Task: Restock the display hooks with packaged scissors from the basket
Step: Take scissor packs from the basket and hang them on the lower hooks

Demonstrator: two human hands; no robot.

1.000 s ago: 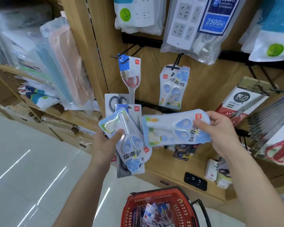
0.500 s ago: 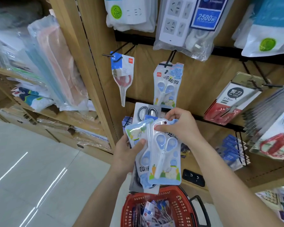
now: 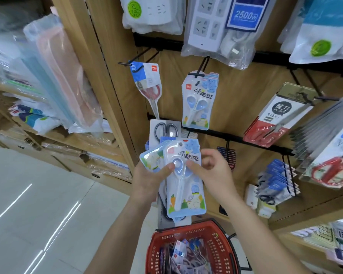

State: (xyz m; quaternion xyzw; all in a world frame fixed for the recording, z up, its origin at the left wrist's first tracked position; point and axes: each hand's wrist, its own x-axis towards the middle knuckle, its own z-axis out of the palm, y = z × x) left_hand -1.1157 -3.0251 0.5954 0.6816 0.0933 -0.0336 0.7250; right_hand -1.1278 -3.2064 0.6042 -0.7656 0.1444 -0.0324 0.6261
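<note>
Between the hands, the top pack (image 3: 184, 194) stands upright, hang hole upward, so its long axis points to the hook (image 3: 201, 66) above, slightly right. Left hand (image 3: 147, 178) clamps the stack (image 3: 151, 157), thumb on the glossy rounded blister (image 3: 179, 165). Right hand (image 3: 212, 171), nearer the hook, touches the pack's right edge with curled fingers; if it grips, I cannot tell. Below is the red plastic mesh basket (image 3: 213, 252).

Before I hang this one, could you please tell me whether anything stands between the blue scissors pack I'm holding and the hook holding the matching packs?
Nothing visible does. The blue scissors pack, gripped by the left hand, is below the hook, with only open air between them; matching packs already hang on it.
</note>
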